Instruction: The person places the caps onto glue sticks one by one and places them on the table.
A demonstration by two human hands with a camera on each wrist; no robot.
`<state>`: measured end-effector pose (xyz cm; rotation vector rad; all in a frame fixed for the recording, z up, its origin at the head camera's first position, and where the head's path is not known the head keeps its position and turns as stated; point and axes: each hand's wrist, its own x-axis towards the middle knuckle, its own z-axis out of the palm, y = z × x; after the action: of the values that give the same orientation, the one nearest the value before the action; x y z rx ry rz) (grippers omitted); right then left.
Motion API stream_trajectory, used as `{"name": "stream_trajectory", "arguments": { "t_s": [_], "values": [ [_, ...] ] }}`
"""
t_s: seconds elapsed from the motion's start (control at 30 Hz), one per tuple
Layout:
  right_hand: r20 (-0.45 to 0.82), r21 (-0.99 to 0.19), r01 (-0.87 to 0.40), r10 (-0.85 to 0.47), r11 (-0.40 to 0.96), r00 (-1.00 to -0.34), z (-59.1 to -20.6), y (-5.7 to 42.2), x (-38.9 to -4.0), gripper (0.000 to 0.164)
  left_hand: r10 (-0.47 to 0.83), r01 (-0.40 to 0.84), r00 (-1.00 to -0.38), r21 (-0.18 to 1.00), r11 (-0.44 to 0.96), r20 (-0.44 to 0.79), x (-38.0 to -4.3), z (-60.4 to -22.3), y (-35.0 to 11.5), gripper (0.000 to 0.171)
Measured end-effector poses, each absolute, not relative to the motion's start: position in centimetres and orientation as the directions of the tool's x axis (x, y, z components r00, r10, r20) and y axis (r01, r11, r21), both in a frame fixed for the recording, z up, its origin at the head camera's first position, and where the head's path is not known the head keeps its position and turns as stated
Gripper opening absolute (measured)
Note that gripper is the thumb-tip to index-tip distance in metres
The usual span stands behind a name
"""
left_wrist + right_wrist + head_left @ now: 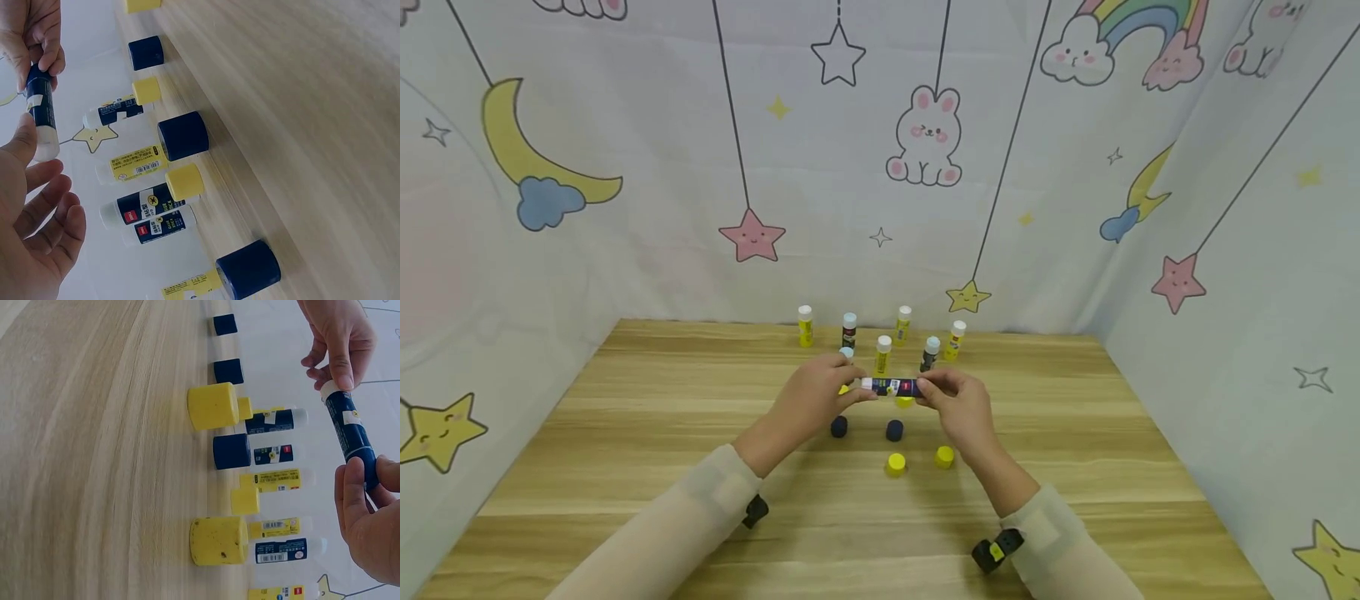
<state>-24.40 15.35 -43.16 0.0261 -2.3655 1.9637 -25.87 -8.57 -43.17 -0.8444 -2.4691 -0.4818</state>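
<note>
A navy glue stick (891, 387) with a white end lies level between both hands above the table. My right hand (958, 408) pinches its navy end between thumb and fingers. At the white end is my left hand (812, 392), thumb against the tube and fingertips close around that end; its other fingers are loosely bent in the left wrist view. Beneath and behind the hands stand several yellow glue sticks (275, 479) and navy glue sticks (150, 203), white ends up. The hands partly hide some of these in the head view.
Nearer me on the wooden table (625, 467) stand loose navy caps (894, 430) and yellow caps (896, 464). A white cloth (670, 167) printed with stars and rabbits hangs behind the table and along its sides.
</note>
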Motion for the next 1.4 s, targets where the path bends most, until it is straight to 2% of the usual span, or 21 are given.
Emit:
{"name": "stream_trajectory", "arguments": {
  "t_s": [0.23, 0.5, 0.67, 1.0, 1.23, 1.4],
  "values": [
    [0.054, -0.98, -0.042, 0.057, 0.194, -0.997, -43.2, 16.2, -24.4, 0.013, 0.454, 0.63, -0.702, 0.18, 0.756, 0.55, -26.0, -43.5, -8.8, 0.031],
    [0.072, -0.972, -0.053, 0.075, 0.231, -0.995, -43.5, 17.9, -24.7, 0.022, 0.443, 0.614, -0.724, 0.203, 0.762, 0.528, -26.1, -43.8, -9.5, 0.029],
    [0.093, -0.961, -0.065, 0.092, 0.268, -0.991, -43.8, 19.2, -24.8, 0.02, 0.425, 0.599, -0.732, 0.206, 0.773, 0.532, -26.1, -43.7, -9.9, 0.026],
    [0.126, -0.897, -0.07, 0.101, 0.436, -0.987, -43.8, 22.7, -25.1, 0.023, 0.409, 0.576, -0.757, 0.224, 0.786, 0.509, -26.1, -43.6, -10.2, 0.022],
    [0.143, -0.774, -0.05, 0.097, 0.631, -0.985, -43.4, 25.5, -25.3, 0.028, 0.397, 0.549, -0.771, 0.205, 0.81, 0.497, -26.3, -43.9, -10.4, 0.026],
    [0.157, -0.704, -0.047, 0.091, 0.708, -0.983, -43.0, 27.3, -25.6, 0.028, 0.383, 0.525, -0.788, 0.2, 0.827, 0.482, -26.4, -44.0, -10.6, 0.031]
  ]
}}
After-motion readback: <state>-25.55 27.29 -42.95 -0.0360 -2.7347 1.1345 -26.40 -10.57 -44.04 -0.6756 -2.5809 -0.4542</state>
